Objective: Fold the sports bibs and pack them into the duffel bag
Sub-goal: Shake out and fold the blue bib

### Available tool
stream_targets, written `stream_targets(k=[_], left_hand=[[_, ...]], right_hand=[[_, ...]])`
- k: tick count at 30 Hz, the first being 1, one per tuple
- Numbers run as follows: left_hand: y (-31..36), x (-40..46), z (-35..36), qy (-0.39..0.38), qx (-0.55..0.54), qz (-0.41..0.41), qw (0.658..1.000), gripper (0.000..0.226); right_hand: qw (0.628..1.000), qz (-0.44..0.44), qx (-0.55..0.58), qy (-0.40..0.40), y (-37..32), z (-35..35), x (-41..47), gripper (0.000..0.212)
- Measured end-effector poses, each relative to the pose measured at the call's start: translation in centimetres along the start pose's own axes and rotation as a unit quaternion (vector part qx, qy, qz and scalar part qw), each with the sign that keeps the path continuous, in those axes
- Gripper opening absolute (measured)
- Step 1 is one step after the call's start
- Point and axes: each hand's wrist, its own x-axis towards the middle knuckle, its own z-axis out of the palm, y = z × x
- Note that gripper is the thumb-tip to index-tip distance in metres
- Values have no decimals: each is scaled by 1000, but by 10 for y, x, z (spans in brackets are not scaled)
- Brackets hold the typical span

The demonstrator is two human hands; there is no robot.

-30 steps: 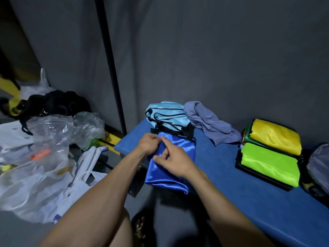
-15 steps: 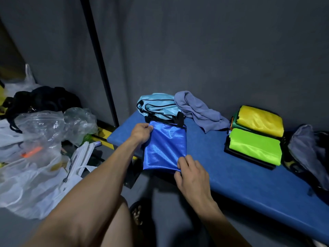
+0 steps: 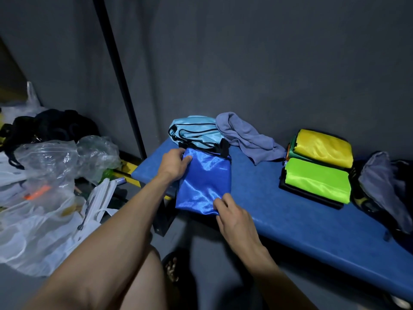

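A shiny royal-blue bib [image 3: 204, 180] lies folded into a rectangle at the left end of the blue bench [image 3: 290, 211]. My left hand [image 3: 173, 164] grips its far left corner. My right hand [image 3: 232, 217] pinches its near right corner at the bench's front edge. Behind it lies a light-blue bib with black trim [image 3: 194, 130], unfolded. To the right, a folded yellow bib [image 3: 324, 147] and a folded lime-green bib [image 3: 317, 179] sit on a stack of other folded bibs. A dark bag [image 3: 384, 186] with grey fabric sits at the far right, partly cut off.
A grey-purple towel [image 3: 245, 136] lies crumpled behind the blue bib. Clear and white plastic bags [image 3: 44, 186] pile up on the floor to the left, with black fabric [image 3: 51, 126] behind them. A grey wall with a black pole [image 3: 120, 81] stands close behind the bench.
My right hand slid from the bib's top, beside the left hand, down to its near right corner, smoothing the fold. The left hand stayed at the top left corner.
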Motion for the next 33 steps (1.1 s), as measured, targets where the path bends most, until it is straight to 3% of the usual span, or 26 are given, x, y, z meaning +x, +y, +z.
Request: stream_targets(k=[3,6,9,11,15,19,21,24,27,29,33], left_hand=[[-1,-7,-10,19,58,57,997,47],[-1,-14,-22,55,109,174,977,25],[-2,-28,-22,-104,117,233,960,12],[-4,-36,-17,-190,161,228,941,21],[1,-43,-24,-215,160,175,947,30],[27,-69,-40,-281,130,134,941,83],[42,-81,-38,-247,185,175,935,88],[62,-86,-41,-67,283,204,935,61],[79,-89,-61,60,237,218,945,41],[90,-95,-72,96,194,247,945,37],[111,-117,-75,73,142,308,938,39]], right_hand=[[1000,-16,-18,1,-2,0,-2,31],[996,-44,-73,-17,-1,-4,-4,37],[994,-51,-101,-7,6,-1,-6,40],[992,-73,-104,9,10,0,-5,34],[998,-42,-4,49,14,-5,10,19],[980,76,172,72,11,-34,47,17],[970,89,210,81,8,-57,66,13],[958,99,255,89,7,-88,87,12],[945,93,292,110,8,-117,96,12],[941,74,303,132,8,-137,101,12],[937,45,304,168,7,-171,109,15]])
